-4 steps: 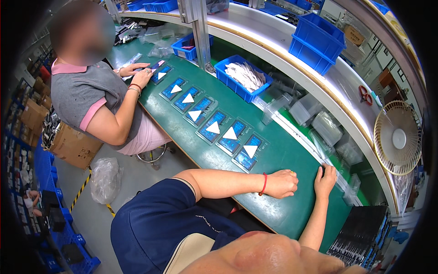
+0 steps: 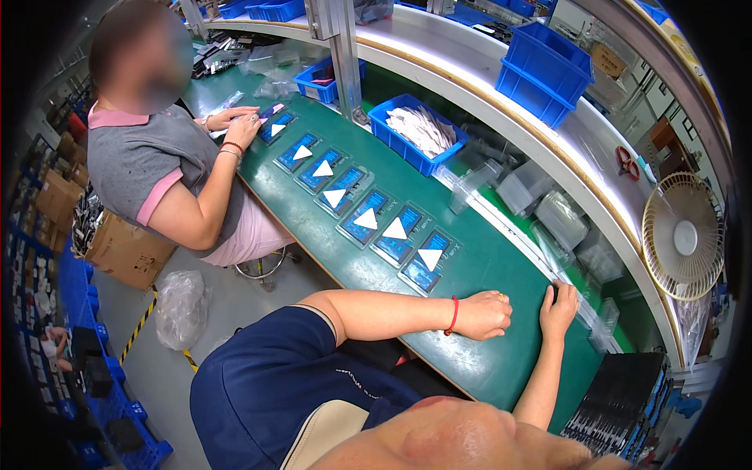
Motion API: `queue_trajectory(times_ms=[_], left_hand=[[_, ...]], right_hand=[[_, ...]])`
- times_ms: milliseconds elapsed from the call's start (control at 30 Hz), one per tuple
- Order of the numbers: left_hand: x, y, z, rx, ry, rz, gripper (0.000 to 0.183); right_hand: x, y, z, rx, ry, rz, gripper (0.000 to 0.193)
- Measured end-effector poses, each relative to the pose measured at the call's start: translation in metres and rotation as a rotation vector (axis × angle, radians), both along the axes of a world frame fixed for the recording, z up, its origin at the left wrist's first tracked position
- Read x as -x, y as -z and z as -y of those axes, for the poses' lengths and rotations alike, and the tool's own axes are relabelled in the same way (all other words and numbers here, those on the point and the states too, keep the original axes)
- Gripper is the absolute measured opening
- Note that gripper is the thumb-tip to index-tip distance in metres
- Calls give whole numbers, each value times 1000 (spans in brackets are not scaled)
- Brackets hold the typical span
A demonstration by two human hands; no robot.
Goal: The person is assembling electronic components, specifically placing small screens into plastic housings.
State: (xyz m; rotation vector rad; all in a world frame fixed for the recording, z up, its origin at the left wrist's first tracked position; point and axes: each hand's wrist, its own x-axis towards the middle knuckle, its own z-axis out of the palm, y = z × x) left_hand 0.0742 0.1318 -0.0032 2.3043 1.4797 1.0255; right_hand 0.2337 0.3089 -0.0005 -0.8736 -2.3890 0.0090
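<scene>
My left hand, with a red cord at the wrist, rests curled on the green table; its fingers are closed and nothing shows in them. To its right, near the far edge of the table, my right hand is bent around a small black thing, mostly hidden by the fingers. Left of my hands, several flat clear packs with blue screen-like panels and white triangles lie in a slanting row. The closest is this pack, and neither hand touches it.
A co-worker's hands work at the row's far end. A blue bin of white pieces stands behind the packs. Stacked black flat items sit right of my right arm. A fan and red-handled scissors are beyond.
Both my hands and the packs stay where they were. Only the co-worker's head and hands have shifted very slightly.
</scene>
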Motion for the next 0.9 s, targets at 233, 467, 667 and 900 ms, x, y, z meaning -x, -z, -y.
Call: queue_trajectory(times_ms=[233, 467, 667, 900], left_hand=[[0, -1, 0, 19, 27, -11, 16], [0, -1, 0, 18, 23, -9, 15], [0, 0, 0, 9, 20, 3, 15], [0, -1, 0, 22, 17, -12, 16]], right_hand=[[-2, 1, -1, -3, -3, -6, 17], [-1, 1, -1, 10, 9, -2, 17], [-1, 1, -1, 8, 9, -1, 17], [-1, 0, 0, 5, 5, 1, 18]])
